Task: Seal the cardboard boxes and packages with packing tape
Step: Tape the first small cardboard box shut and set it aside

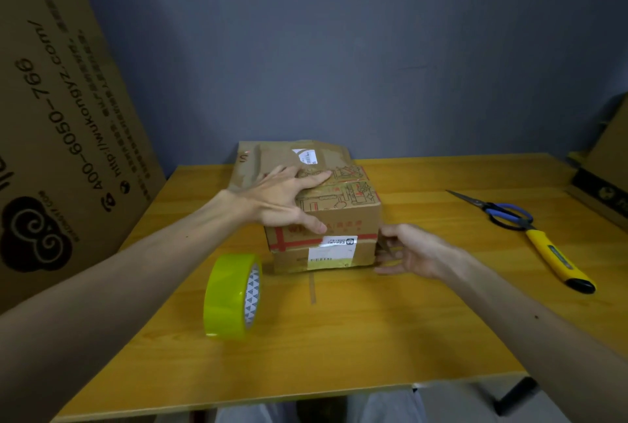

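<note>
Head view: left hand [282, 202] lies flat, fingers straight, on the cardboard box [343, 222]; right hand [411, 249] rests relaxed and open against its right side. Left-front of the box, the tape roll [234, 297] stands untouched; sealing apparently not yet begun.

We wore one camera on the head; it faced forward and down, near the box [343, 218] on the table [339, 337].
</note>
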